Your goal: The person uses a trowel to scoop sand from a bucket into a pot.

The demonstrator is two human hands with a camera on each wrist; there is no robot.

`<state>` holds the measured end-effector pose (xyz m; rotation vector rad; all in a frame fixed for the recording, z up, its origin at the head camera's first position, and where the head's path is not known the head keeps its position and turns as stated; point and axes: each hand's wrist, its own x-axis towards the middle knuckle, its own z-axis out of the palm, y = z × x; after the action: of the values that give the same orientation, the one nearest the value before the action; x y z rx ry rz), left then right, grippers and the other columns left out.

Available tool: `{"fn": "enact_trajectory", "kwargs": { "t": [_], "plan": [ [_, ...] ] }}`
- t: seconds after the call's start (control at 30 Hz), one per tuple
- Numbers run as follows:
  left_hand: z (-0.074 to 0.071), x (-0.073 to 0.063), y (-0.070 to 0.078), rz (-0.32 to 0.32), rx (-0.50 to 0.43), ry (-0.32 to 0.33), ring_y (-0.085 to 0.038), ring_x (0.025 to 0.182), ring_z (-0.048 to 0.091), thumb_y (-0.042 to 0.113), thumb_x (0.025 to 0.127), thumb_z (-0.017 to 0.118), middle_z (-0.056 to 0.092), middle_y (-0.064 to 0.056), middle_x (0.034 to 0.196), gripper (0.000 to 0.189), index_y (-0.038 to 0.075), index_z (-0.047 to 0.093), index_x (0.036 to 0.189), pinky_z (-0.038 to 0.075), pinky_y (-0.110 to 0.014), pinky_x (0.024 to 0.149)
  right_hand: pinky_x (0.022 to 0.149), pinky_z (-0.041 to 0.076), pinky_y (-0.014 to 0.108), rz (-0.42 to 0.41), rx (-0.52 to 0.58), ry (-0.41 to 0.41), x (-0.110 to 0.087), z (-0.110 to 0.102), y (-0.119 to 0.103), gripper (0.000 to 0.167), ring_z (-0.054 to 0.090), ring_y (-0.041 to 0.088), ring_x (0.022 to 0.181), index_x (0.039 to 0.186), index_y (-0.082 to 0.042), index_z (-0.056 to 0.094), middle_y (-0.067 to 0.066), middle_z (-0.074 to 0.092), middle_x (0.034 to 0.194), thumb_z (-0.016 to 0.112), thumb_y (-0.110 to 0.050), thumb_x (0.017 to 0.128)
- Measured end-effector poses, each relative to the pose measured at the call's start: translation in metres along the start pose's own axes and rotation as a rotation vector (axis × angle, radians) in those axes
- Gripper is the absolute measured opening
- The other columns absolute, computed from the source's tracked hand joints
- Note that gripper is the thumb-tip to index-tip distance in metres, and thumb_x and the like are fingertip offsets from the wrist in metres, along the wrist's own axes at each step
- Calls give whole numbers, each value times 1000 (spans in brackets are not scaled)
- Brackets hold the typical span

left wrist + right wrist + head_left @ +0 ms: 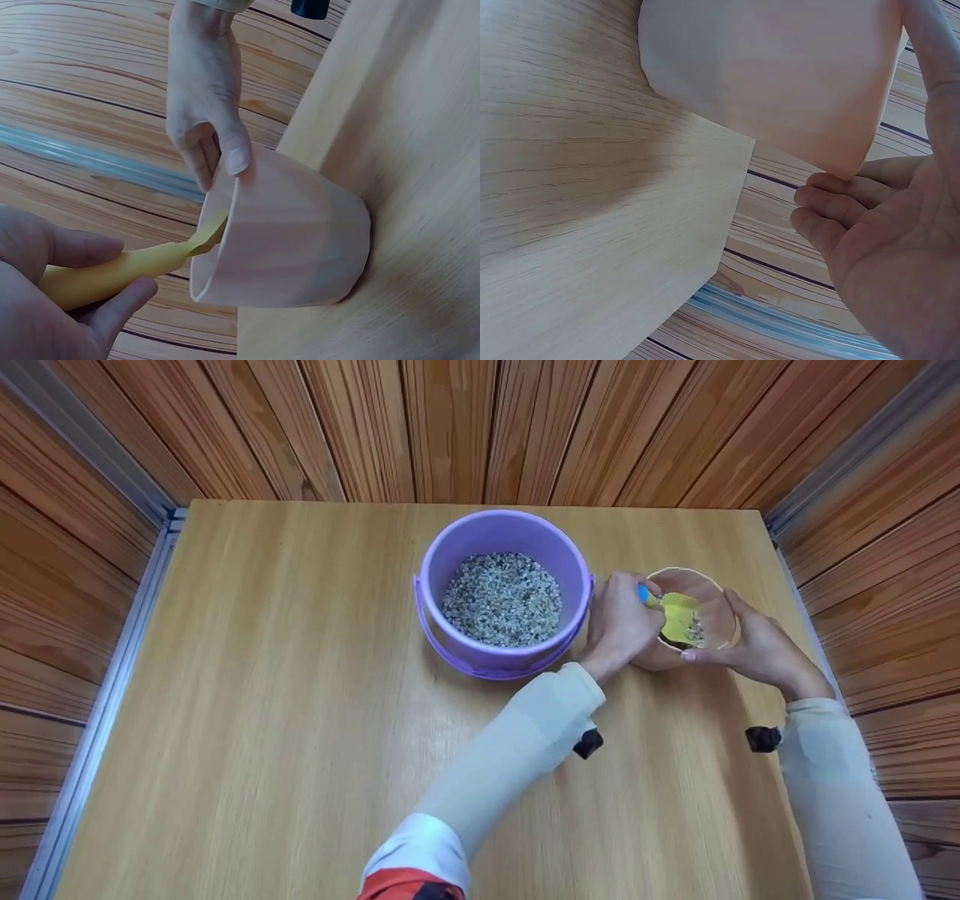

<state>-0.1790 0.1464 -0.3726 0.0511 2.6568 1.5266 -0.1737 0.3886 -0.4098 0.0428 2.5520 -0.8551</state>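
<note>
My left hand (pixel 622 619) grips the yellow handle of a small trowel (pixel 127 274), which has a blue end. The trowel's yellow blade (pixel 679 615) reaches over the rim into a pale peach flowerpot (pixel 300 232), tilted down. Bits of gravel (pixel 697 631) show beside the blade inside the pot, along with a dark patch. My right hand (pixel 772 652) holds the pot's rim from the right, with the thumb on the near side and fingers round the far side. In the right wrist view, fingers (pixel 832 206) lie against the pot's wall.
Left of the pot stands a purple bucket (pixel 502 521) holding grey gravel (pixel 502 600), its handle (pixel 487 671) lowered toward me. Wood-plank walls (pixel 450 431) close off the back and both sides of the wooden table (pixel 285 697). The pot sits near the table's right edge.
</note>
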Motion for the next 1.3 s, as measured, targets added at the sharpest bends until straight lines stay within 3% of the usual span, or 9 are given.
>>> {"fn": "enact_trajectory", "kwargs": {
  "t": [0.1, 0.4, 0.7, 0.97, 1.17, 1.3],
  "plan": [
    [-5, 0, 1, -7, 23, -4, -3, 81, 61, 7, 80, 81, 71, 10, 88, 17, 18, 78, 93, 47, -17, 73, 116, 17, 68, -1, 3, 2, 0, 0, 0, 136, 3, 47, 151, 160, -10, -13, 21, -6, 167, 86, -54, 76],
    [-16, -3, 3, 42, 105, -15, -6, 84, 61, 9, 82, 79, 73, 8, 97, 20, 19, 78, 100, 48, -20, 72, 117, 17, 66, -40, -11, 24, 0, 0, 0, 135, 8, 47, 150, 160, -7, -10, 23, -1, 166, 86, -51, 77],
    [-18, -2, 6, 53, 121, -53, -3, 87, 63, 12, 87, 79, 74, 8, 99, 18, 18, 77, 103, 51, -17, 79, 116, 17, 68, -17, -13, 14, 2, 1, 1, 136, 5, 48, 151, 160, -11, -12, 21, -5, 166, 85, -54, 77],
    [-21, -2, 2, 37, 11, 24, -3, 84, 64, 8, 85, 80, 74, 7, 95, 18, 16, 79, 100, 51, -15, 73, 116, 18, 68, -9, -9, 12, 2, 1, 0, 137, 5, 48, 150, 160, -12, -13, 21, -5, 167, 86, -54, 76],
    [-34, -3, -1, 42, -97, 67, -1, 72, 62, 8, 84, 81, 75, 6, 89, 16, 14, 80, 99, 47, -14, 58, 117, 15, 67, -26, -8, 23, 1, 1, 0, 137, 4, 47, 151, 160, -10, -12, 22, -4, 166, 86, -53, 76],
    [-45, -5, -3, 51, -174, 112, -1, 71, 63, 9, 82, 83, 76, 5, 89, 17, 12, 81, 98, 48, -13, 57, 118, 15, 66, -43, -14, 34, 0, 1, 1, 135, 5, 47, 151, 160, -5, -10, 25, -1, 165, 87, -50, 77]
  ]
}}
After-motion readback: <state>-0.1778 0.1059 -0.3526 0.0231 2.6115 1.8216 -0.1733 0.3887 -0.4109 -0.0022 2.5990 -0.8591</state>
